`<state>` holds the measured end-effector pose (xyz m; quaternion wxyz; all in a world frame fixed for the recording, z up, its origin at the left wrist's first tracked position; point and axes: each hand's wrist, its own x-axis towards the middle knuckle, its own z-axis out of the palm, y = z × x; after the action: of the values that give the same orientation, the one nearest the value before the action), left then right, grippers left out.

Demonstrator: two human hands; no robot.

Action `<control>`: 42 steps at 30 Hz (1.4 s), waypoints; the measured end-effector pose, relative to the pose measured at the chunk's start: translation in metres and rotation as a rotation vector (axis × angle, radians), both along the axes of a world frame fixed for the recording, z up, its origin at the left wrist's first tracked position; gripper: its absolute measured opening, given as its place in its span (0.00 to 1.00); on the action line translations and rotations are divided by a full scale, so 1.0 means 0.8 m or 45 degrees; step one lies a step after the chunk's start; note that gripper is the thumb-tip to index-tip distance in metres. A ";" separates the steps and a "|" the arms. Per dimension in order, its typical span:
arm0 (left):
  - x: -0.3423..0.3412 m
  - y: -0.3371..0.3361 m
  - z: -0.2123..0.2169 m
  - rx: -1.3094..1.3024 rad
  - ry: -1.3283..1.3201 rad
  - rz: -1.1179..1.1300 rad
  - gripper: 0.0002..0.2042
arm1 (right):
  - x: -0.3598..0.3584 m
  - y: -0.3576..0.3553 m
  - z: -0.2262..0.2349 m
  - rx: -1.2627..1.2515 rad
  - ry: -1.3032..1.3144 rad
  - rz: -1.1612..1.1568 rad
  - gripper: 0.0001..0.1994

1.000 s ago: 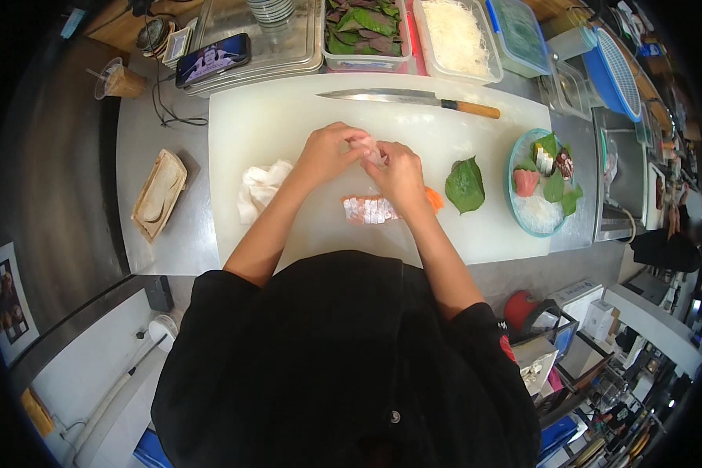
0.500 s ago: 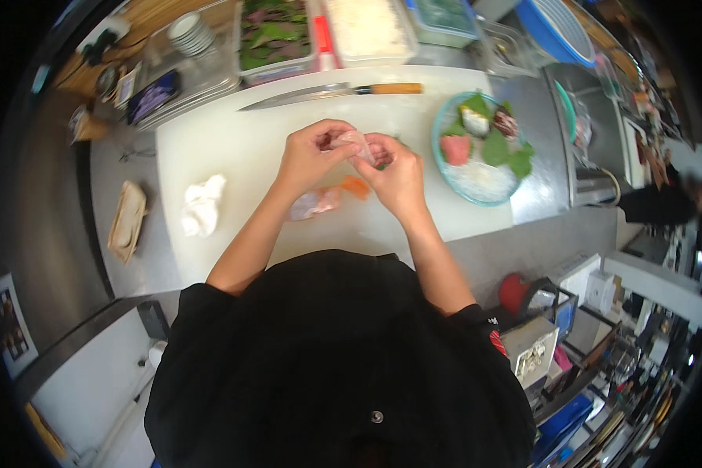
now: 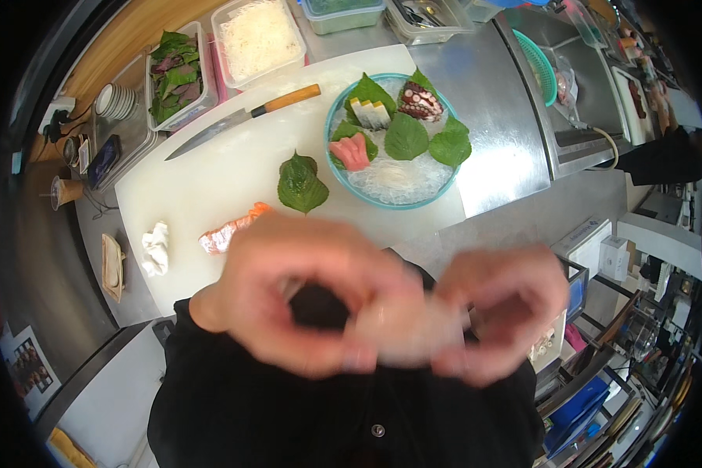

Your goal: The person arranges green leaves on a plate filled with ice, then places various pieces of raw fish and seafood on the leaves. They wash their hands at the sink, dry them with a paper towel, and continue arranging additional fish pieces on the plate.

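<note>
My left hand (image 3: 267,269) and my right hand (image 3: 515,273) are raised close in front of my chest, smeared by motion. Between their fingertips stretches a pale, translucent slice, seemingly raw fish (image 3: 407,327); each hand pinches one end. Behind my left hand, partly covered by it, a piece of orange-and-pink salmon (image 3: 225,235) lies on the white cutting board (image 3: 164,183). A stack of green leaves (image 3: 303,183) rests on the board beyond. To the right, a round teal-rimmed dish (image 3: 404,207) holds white shreds, leaves, pink fish slices (image 3: 351,152), yellow-edged white slices (image 3: 369,113) and octopus (image 3: 420,101).
A wooden-handled knife (image 3: 214,131) lies along the board's far side. Behind it stand tubs of leaves (image 3: 178,78) and white shreds (image 3: 257,40). A crumpled white cloth (image 3: 156,249) sits at the board's left. A sink (image 3: 577,101) is at the far right.
Both hands have come up off the board toward my chest, still pinching the slice. My view has swung right, and the leaf stack and salmon show more plainly.
</note>
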<state>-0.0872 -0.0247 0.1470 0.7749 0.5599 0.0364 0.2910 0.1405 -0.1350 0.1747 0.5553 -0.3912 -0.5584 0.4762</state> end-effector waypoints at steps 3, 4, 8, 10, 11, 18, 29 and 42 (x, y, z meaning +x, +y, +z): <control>0.026 -0.007 0.024 0.063 -0.213 0.001 0.19 | 0.031 0.024 0.031 0.094 0.260 0.482 0.30; 0.033 -0.009 0.029 0.020 -0.238 0.000 0.18 | 0.029 0.030 0.029 0.134 0.367 0.505 0.29; 0.048 -0.011 0.030 -0.076 -0.312 -0.051 0.15 | 0.016 0.052 -0.005 0.559 0.811 0.656 0.24; 0.052 -0.010 0.026 -0.074 -0.299 -0.092 0.14 | 0.023 0.051 -0.007 0.477 0.833 0.682 0.26; 0.054 -0.011 0.025 -0.063 -0.301 -0.090 0.14 | 0.028 0.051 -0.005 0.453 0.815 0.730 0.26; 0.056 -0.013 0.001 0.472 0.111 0.321 0.21 | 0.076 0.026 -0.012 0.195 -0.129 0.102 0.20; 0.125 0.035 -0.191 0.625 0.858 0.855 0.25 | 0.069 0.078 -0.234 -0.067 -1.002 -0.651 0.16; 0.133 0.046 -0.206 0.737 0.819 0.988 0.20 | 0.051 0.089 -0.251 0.040 -1.251 -0.737 0.11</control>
<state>0.0193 0.0122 -0.0177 0.3770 0.7549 0.3916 0.3670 0.1817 -0.0637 -0.0258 0.3440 -0.6954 -0.6282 0.0584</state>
